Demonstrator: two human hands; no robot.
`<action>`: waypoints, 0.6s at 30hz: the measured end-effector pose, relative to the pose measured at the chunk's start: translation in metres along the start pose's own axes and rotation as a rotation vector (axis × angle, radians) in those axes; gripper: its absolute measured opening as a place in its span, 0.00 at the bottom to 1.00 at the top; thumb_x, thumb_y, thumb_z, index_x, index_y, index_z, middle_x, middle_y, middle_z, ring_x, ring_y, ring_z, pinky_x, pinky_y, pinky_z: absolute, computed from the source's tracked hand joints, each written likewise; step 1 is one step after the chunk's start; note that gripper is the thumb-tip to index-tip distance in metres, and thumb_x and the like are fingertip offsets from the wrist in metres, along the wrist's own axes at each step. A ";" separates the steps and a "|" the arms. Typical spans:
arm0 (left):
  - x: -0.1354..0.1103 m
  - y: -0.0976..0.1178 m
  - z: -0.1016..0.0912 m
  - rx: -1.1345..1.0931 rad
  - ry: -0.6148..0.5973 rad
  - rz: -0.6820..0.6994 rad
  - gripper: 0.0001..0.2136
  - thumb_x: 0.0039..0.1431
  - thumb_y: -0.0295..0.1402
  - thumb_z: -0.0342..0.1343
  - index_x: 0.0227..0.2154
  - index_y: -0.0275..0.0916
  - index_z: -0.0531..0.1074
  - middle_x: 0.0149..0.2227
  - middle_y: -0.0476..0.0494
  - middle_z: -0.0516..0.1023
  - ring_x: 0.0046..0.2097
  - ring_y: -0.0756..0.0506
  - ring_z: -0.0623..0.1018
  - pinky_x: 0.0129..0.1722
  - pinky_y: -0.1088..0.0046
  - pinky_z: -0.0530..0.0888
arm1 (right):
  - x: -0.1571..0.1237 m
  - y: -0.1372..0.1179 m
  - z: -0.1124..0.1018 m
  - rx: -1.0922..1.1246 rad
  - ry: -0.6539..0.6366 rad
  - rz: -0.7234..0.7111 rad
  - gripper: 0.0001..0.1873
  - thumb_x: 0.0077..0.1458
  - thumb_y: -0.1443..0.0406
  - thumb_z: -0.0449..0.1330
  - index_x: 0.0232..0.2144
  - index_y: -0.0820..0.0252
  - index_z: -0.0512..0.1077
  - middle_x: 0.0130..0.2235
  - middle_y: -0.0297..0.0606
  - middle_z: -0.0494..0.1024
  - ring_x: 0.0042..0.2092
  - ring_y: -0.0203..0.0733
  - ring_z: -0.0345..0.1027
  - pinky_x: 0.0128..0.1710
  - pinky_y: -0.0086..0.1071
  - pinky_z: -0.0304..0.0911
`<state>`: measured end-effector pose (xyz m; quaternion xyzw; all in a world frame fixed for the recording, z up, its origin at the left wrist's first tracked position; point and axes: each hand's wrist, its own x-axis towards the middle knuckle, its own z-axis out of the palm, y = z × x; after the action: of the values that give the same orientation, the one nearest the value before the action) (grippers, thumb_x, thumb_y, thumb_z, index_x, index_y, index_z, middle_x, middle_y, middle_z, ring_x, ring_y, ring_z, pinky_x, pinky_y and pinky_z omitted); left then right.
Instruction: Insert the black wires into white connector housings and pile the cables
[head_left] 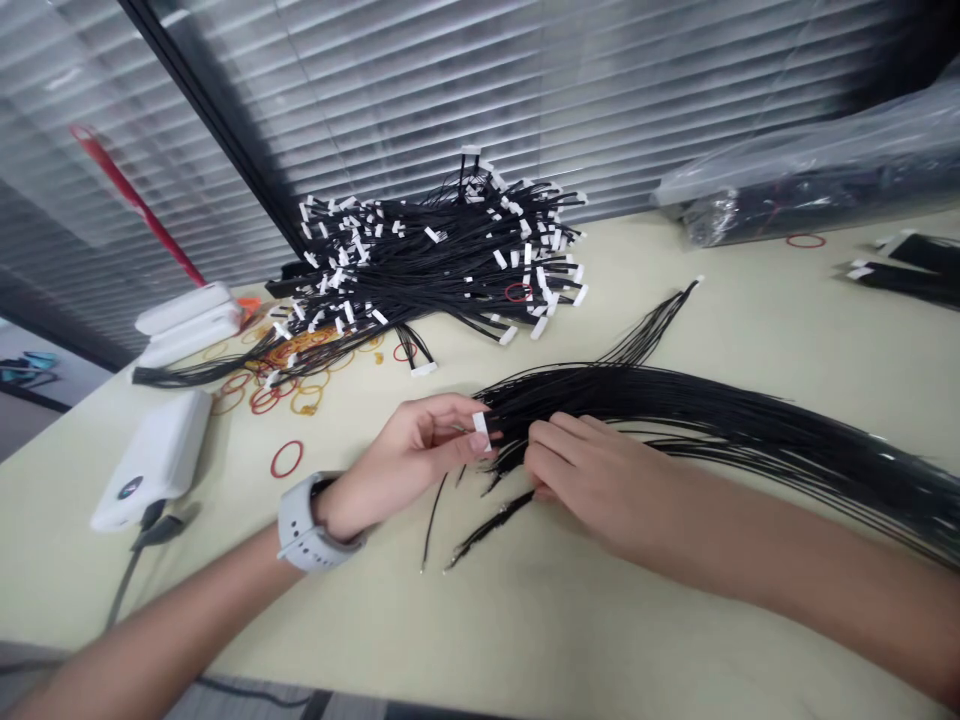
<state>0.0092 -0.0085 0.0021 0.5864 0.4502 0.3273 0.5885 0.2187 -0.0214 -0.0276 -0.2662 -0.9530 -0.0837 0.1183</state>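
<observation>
My left hand (435, 445), with a grey watch on its wrist, pinches a small white connector (481, 431) between thumb and fingers. Black wires run from that connector into a long loose bundle of black wires (697, 400), which stretches off to the right edge. Right beside it, my right hand (577, 465) is closed, its fingers curled down over wire ends at the near side of the bundle. A thin cluster of wire ends (487, 530) sticks out below its fingertips. What exactly those fingers grip is hidden. One wired group with a white end (699, 280) fans out from the bundle's far side.
A large pile of black cables with white connectors (427, 250) lies at the back. Red and yellow rubber bands (300, 360) are scattered to its left, near a white power bank (154, 460) with a cable. A plastic-wrapped package (817, 180) sits back right, before the blinds.
</observation>
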 end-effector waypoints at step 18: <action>0.001 0.001 0.000 0.019 0.006 -0.006 0.06 0.52 0.24 0.58 0.34 0.34 0.71 0.31 0.47 0.76 0.33 0.52 0.75 0.36 0.77 0.72 | 0.007 0.013 -0.012 0.363 0.106 0.153 0.09 0.58 0.68 0.49 0.30 0.61 0.68 0.30 0.36 0.68 0.33 0.36 0.62 0.34 0.32 0.58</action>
<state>0.0095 -0.0071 0.0030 0.5896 0.4567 0.3228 0.5827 0.2218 -0.0093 -0.0128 -0.3072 -0.9219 0.0845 0.2202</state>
